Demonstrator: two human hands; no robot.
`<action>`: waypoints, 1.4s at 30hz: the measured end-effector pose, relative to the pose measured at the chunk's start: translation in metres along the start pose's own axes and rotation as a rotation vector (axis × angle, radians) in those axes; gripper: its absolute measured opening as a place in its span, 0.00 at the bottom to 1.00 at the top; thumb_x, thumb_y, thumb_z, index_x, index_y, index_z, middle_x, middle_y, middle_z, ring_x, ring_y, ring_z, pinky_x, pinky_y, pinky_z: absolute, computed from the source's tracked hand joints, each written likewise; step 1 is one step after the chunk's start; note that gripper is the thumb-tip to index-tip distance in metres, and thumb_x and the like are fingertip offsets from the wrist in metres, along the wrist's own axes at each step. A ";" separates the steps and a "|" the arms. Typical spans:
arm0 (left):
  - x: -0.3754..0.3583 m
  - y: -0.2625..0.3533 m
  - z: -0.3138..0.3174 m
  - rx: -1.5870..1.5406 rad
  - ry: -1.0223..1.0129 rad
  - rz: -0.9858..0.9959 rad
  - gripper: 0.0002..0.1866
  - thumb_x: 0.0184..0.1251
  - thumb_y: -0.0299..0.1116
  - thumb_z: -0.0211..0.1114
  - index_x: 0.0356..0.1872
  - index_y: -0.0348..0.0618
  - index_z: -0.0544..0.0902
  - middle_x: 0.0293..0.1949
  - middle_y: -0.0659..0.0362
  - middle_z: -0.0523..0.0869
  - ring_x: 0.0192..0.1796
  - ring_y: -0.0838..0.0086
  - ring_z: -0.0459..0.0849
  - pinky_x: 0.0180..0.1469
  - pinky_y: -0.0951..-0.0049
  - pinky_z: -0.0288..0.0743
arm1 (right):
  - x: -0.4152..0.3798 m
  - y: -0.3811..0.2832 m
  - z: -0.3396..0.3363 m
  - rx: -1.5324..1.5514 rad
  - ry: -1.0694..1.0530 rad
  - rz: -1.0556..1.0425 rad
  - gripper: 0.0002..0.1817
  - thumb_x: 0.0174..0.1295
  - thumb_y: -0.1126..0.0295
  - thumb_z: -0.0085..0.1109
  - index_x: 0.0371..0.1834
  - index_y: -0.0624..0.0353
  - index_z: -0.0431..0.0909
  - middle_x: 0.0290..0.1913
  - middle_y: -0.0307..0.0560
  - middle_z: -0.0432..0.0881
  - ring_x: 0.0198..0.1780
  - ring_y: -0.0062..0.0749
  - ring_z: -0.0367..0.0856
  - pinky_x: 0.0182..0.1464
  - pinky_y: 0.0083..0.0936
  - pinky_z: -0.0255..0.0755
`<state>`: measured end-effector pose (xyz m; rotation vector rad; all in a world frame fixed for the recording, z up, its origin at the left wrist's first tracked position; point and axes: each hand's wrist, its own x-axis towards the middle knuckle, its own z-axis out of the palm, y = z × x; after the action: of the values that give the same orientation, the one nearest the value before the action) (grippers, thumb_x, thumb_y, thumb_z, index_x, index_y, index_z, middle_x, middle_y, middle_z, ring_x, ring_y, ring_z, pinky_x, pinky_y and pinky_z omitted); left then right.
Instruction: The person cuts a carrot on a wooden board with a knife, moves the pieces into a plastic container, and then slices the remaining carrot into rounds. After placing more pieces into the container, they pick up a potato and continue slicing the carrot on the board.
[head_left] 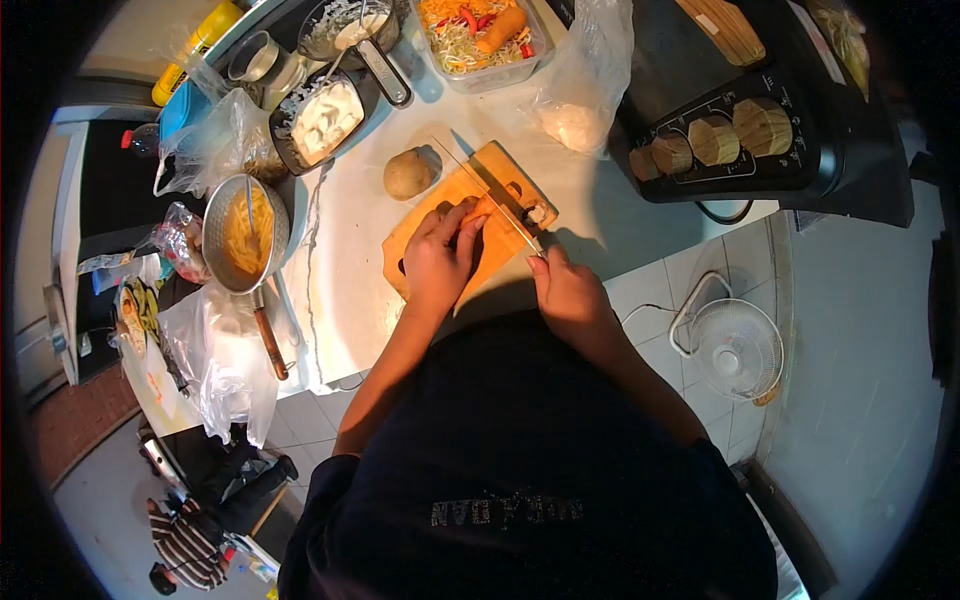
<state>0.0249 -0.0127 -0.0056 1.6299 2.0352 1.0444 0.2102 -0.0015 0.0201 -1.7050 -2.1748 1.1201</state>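
On a wooden cutting board [490, 165], my left hand [440, 255] presses its closed fingers on an orange piece that looks like carrot [483, 208]. My right hand [570, 295] is wrapped around the handle of a knife [515, 222]. The blade lies slantwise over the board, right beside the orange piece and close to my left fingertips. A round brown potato [408, 175] rests on the counter just beyond the board's left edge. Part of the orange piece is hidden under my fingers.
A saucepan [213, 235] with yellow food stands left. A plastic container [480, 80] of shredded vegetables, a dish [325, 120] with white cream and a plastic bag [580, 110] sit farther back. A black appliance [730, 150] occupies the right. A fan [735, 350] stands below; another person [190, 545] is at lower left.
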 end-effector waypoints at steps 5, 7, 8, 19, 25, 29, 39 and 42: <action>0.000 -0.003 0.001 0.029 -0.021 0.010 0.10 0.64 0.34 0.68 0.44 0.43 0.87 0.26 0.56 0.80 0.27 0.64 0.79 0.31 0.69 0.73 | 0.001 -0.005 0.000 -0.020 -0.018 0.038 0.17 0.72 0.59 0.50 0.37 0.65 0.68 0.27 0.66 0.81 0.34 0.65 0.82 0.36 0.52 0.77; 0.001 -0.003 0.001 0.015 -0.004 0.019 0.10 0.64 0.34 0.68 0.44 0.43 0.87 0.26 0.55 0.79 0.27 0.63 0.79 0.31 0.68 0.73 | 0.002 -0.005 -0.001 -0.018 -0.035 0.062 0.17 0.72 0.59 0.50 0.37 0.65 0.68 0.27 0.66 0.81 0.34 0.65 0.82 0.37 0.52 0.77; 0.000 -0.004 0.002 0.016 -0.008 0.016 0.10 0.64 0.34 0.68 0.44 0.43 0.87 0.26 0.55 0.79 0.27 0.63 0.79 0.31 0.68 0.73 | 0.001 -0.006 -0.001 -0.014 -0.035 0.073 0.17 0.72 0.58 0.50 0.38 0.65 0.68 0.28 0.66 0.81 0.34 0.65 0.82 0.37 0.52 0.77; 0.002 -0.009 0.005 -0.030 0.009 0.038 0.10 0.64 0.34 0.69 0.44 0.43 0.87 0.25 0.56 0.79 0.27 0.65 0.79 0.31 0.68 0.73 | 0.004 -0.006 0.005 0.029 -0.044 0.076 0.18 0.73 0.58 0.48 0.40 0.66 0.68 0.29 0.70 0.81 0.36 0.70 0.80 0.39 0.55 0.74; 0.001 -0.006 0.003 -0.041 -0.010 0.001 0.10 0.63 0.33 0.69 0.43 0.43 0.87 0.25 0.55 0.79 0.26 0.65 0.79 0.30 0.69 0.73 | 0.007 -0.007 0.009 -0.015 -0.026 0.091 0.19 0.71 0.56 0.52 0.38 0.66 0.69 0.29 0.66 0.82 0.36 0.63 0.83 0.38 0.50 0.78; 0.002 -0.004 0.003 -0.043 -0.006 0.019 0.09 0.63 0.33 0.69 0.42 0.43 0.87 0.24 0.55 0.78 0.26 0.65 0.79 0.30 0.69 0.73 | 0.009 -0.008 0.008 0.005 -0.042 0.112 0.18 0.72 0.58 0.50 0.38 0.66 0.68 0.29 0.70 0.80 0.37 0.69 0.80 0.39 0.55 0.74; 0.000 -0.004 0.001 -0.020 -0.055 -0.042 0.11 0.65 0.35 0.69 0.44 0.41 0.87 0.31 0.51 0.84 0.33 0.62 0.84 0.36 0.68 0.76 | 0.018 -0.011 0.004 0.024 -0.108 0.191 0.21 0.72 0.54 0.49 0.41 0.67 0.70 0.34 0.72 0.81 0.41 0.71 0.80 0.44 0.56 0.73; 0.001 -0.010 0.004 -0.014 -0.016 -0.017 0.11 0.63 0.35 0.69 0.43 0.43 0.87 0.28 0.53 0.82 0.31 0.63 0.82 0.33 0.68 0.74 | 0.011 -0.005 0.004 -0.047 -0.070 0.186 0.20 0.72 0.54 0.49 0.41 0.65 0.70 0.33 0.71 0.81 0.40 0.70 0.80 0.42 0.56 0.74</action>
<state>0.0206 -0.0113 -0.0150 1.6066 2.0234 1.0340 0.2007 0.0061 0.0168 -1.9502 -2.1345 1.1984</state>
